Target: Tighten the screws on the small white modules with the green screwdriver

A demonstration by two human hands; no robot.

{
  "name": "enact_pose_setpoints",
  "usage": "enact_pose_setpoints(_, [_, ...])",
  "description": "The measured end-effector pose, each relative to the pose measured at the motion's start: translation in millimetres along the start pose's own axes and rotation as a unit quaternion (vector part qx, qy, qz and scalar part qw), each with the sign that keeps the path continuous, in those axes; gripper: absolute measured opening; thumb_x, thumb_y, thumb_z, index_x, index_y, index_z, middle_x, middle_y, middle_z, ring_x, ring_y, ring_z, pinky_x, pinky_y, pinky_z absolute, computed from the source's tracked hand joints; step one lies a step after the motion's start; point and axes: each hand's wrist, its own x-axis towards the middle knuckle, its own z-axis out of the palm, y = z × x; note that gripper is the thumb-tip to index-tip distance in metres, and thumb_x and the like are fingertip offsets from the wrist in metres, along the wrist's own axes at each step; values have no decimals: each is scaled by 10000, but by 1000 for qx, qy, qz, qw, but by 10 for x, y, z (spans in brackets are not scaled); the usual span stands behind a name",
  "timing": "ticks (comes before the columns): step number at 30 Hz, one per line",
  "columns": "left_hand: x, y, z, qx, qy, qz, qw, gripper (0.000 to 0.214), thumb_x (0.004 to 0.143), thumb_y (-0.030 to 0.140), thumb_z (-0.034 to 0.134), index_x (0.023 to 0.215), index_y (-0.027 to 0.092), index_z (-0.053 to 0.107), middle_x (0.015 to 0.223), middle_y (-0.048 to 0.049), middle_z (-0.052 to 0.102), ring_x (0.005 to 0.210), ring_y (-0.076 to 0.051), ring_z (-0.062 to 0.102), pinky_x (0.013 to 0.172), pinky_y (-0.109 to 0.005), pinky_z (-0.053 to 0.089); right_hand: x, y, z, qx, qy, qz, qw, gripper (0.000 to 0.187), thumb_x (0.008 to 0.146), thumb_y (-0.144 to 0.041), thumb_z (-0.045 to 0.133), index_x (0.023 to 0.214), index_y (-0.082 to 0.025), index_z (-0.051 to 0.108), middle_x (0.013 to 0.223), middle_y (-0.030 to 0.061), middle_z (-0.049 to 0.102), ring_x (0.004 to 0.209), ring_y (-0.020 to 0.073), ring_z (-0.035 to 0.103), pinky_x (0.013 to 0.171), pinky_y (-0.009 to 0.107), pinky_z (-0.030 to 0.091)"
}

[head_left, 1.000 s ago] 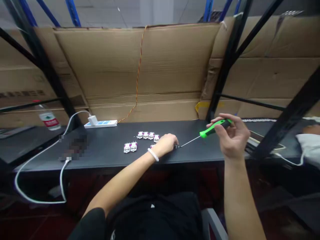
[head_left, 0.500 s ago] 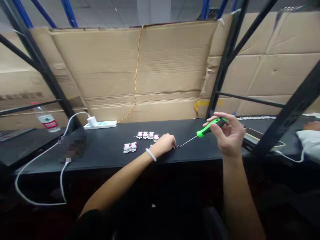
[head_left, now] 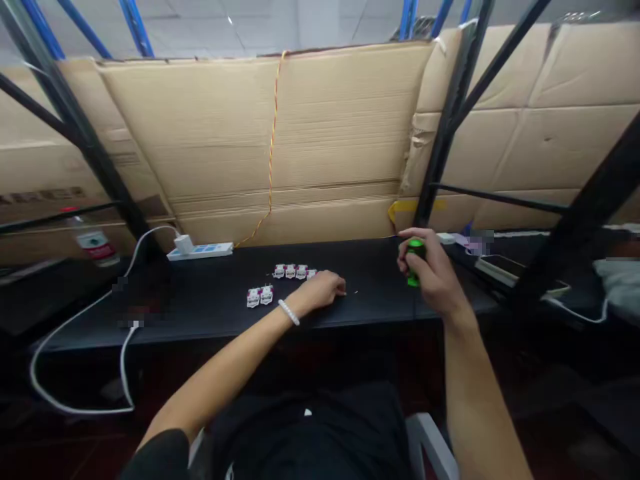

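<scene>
Cardboard print (head_left: 41,195), bottle label (head_left: 97,245) illegible; right hand (head_left: 431,270) holds screwdriver (head_left: 415,249).

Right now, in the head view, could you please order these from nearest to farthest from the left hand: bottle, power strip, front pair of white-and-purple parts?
From the left hand:
1. Front pair of white-and-purple parts: to its left.
2. Power strip: farther left, farther back.
3. Bottle: far left.

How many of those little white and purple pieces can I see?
6 in sight: two pieces side by side nearer the person, and four pieces in a row farther back, the rightmost partly covered by the left hand. That hand may hide more.
</scene>
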Motion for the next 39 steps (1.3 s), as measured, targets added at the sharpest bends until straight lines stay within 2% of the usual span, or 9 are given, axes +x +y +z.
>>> enact_pose_setpoints(2, [-24,18,-15,2,10,7,1000,216,937,106,629,947,174,835,943,-104,827,912,-238,764,850,-306,567,-5,-8,113,-97,-56,21,993,232,987,-256,564,1196,-231,662,806,-19,635,627,137,568,601,260,461])
enact_pose_setpoints(5, [-65,40,-54,-6,36,14,999,215,934,109,623,940,174,828,925,-98,827,872,-238,756,821,-308,552,5,62,372,-217,-107,34,970,175,934,-282,665,1076,-203,731,890,43,760,763,194,687,749,307,514])
enact_pose_setpoints(8, [-113,40,-101,-14,82,11,996,235,942,106,593,912,177,815,877,-87,816,811,-225,739,779,-301,529,13,195,626,-242,-175,61,953,110,906,-286,726,950,-196,771,894,66,807,813,223,731,765,314,511])
enact_pose_setpoints(11, [-171,21,-145,-26,115,11,993,245,938,84,579,909,178,803,857,-74,808,792,-214,728,767,-295,513,6,285,767,-233,-198,64,950,135,939,-296,712,929,-196,802,913,74,831,828,226,754,760,305,510])
enact_pose_setpoints(19, [-323,8,-164,-95,187,22,977,209,975,111,591,936,182,784,890,-55,794,824,-195,724,813,-295,533,-9,262,806,-218,-214,44,951,171,962,-253,672,982,-209,835,935,76,853,816,235,777,754,302,513])
enact_pose_setpoints(27, [-509,58,-159,-218,261,-26,940,143,987,193,640,933,188,773,917,-44,814,846,-189,746,841,-311,583,-49,107,859,-187,-203,-27,961,150,975,-225,632,966,-198,780,934,82,825,797,214,741,743,296,506])
enact_pose_setpoints(30, [-651,8,-145,-186,274,-12,944,162,1025,212,617,963,189,765,946,-57,800,892,-196,740,868,-327,590,-67,18,920,-150,-213,-29,965,141,971,-220,639,962,-195,777,953,80,832,810,212,746,763,297,514])
enact_pose_setpoints(34, [-869,-114,-111,-65,300,42,951,218,1091,269,557,1003,197,744,991,-87,760,968,-220,704,922,-380,588,-66,-70,1049,-131,-229,-14,964,143,968,-229,651,932,-200,786,918,63,834,786,207,742,758,295,506])
enact_pose_setpoints(39, [-1048,-238,-126,17,268,96,958,282,1125,242,456,1078,215,733,1032,-85,754,1010,-220,695,964,-390,588,-43,-102,1190,-133,-260,6,956,153,961,-234,658,914,-199,799,846,49,821,726,198,717,712,285,477])
